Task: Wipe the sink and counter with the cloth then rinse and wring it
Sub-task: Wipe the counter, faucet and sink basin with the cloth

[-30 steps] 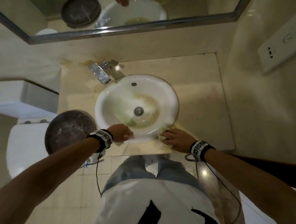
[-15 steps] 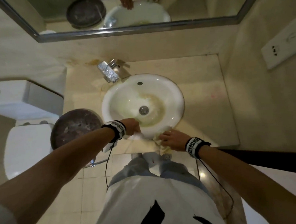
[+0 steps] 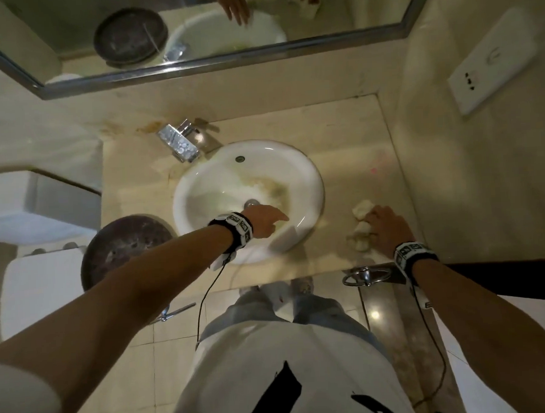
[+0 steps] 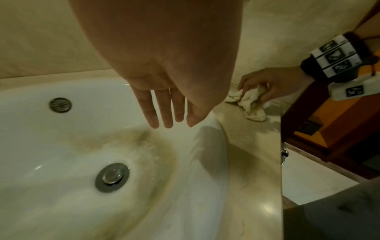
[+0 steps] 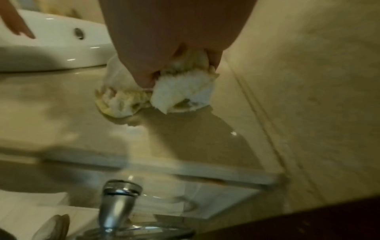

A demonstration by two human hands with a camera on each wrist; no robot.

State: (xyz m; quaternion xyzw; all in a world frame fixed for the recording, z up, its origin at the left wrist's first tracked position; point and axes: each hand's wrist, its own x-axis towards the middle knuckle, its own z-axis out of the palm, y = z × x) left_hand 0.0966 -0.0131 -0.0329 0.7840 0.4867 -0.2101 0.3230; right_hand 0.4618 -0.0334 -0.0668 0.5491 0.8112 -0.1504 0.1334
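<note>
A round white sink [image 3: 201, 191] with yellow-brown stains near its drain [image 3: 251, 203] is set in a beige stone counter [image 3: 340, 146]. My right hand [image 3: 384, 229] grips a crumpled white cloth [image 3: 360, 223] and presses it on the counter to the right of the sink; the bunched cloth [image 5: 180, 91] shows clearly under my right hand [image 5: 164, 56]. My left hand [image 3: 265, 221] hovers over the sink's near right side, fingers [image 4: 164, 112] straight, holding nothing. From the left wrist the cloth [image 4: 252, 104] lies past the sink rim [image 4: 213, 134].
A chrome tap [image 3: 179, 145] stands at the sink's back left. A dark round lid or bin [image 3: 125, 245] sits left of the counter, beside a white toilet [image 3: 38, 281]. A chrome ring [image 3: 363, 277] hangs under the counter's front edge. A mirror [image 3: 224, 29] runs above; a wall plate [image 3: 491, 62] is at right.
My right hand has slid the cloth from the sink's front rim rightward onto the counter. My left hand has left the rim, opened and now hovers over the basin.
</note>
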